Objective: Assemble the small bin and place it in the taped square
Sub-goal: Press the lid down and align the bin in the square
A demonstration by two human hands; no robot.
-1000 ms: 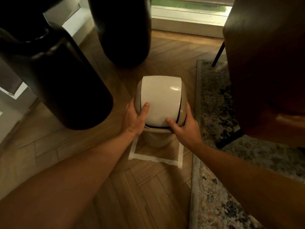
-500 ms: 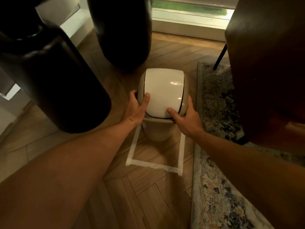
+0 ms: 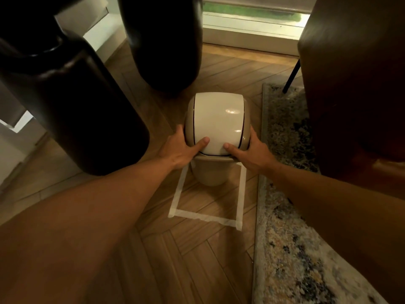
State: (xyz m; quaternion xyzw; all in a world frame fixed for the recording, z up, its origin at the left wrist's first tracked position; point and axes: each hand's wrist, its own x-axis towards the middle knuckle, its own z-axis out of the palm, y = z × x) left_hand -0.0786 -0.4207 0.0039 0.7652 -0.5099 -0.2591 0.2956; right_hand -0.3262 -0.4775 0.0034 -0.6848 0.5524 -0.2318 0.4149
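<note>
The small bin [image 3: 215, 137] stands in the taped square [image 3: 206, 218], toward twelve o'clock; the left hand [image 3: 178, 149] and right hand [image 3: 252, 153] clasp its lid; likely light, stiff, slick plastic, best held at the rim.

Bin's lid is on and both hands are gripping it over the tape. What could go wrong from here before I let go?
1. The bin sits toward the far end of the taped square; its far edge is hidden, so it may overhang the tape there.
2. Both thumbs press the white swing flap; the left hand and right hand might tip it or shift the lid on release.
3. The rug lies close beside the tape; sliding right could snag it.
</note>
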